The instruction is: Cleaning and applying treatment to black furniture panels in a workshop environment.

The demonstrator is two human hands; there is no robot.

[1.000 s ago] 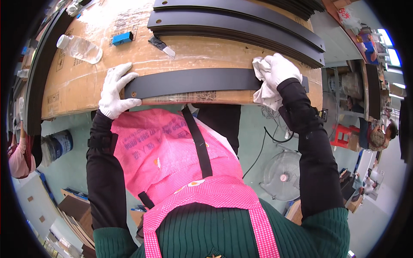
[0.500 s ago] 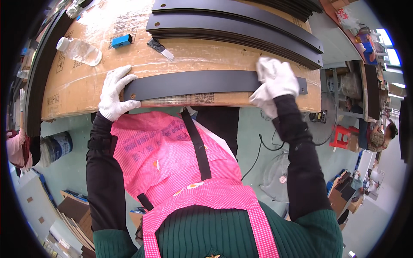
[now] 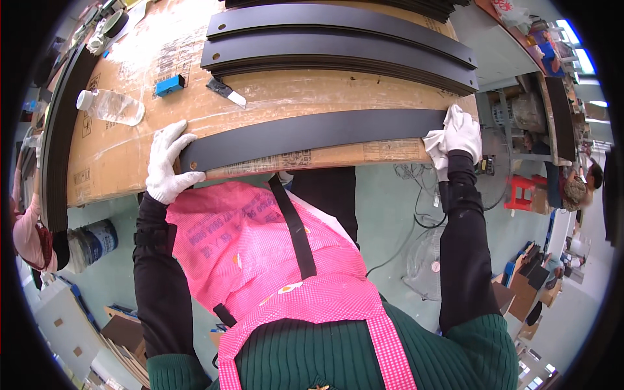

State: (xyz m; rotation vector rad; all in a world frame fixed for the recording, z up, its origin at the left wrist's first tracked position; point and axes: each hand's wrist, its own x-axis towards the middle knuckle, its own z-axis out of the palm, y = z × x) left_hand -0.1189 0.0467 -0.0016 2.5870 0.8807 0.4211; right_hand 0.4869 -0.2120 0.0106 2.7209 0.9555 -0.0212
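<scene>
A long dark grey board with a hole near its left end lies along the near edge of the cardboard-covered table. My left hand, in a white glove, rests at the board's left end with fingers and thumb spread apart. At the other end my right hand, gloved in white too, presses a crumpled white cloth onto the board. Hand and cloth hide that right end.
Stacks of similar dark boards lie beyond, and another stack stands at the left. A clear bottle, a blue box and a small black-and-white item sit on the cardboard. A fan stands below right.
My right hand has slid the cloth rightward along the board to its right end. My left hand has stayed at the left end. The whole view has shifted slightly.
</scene>
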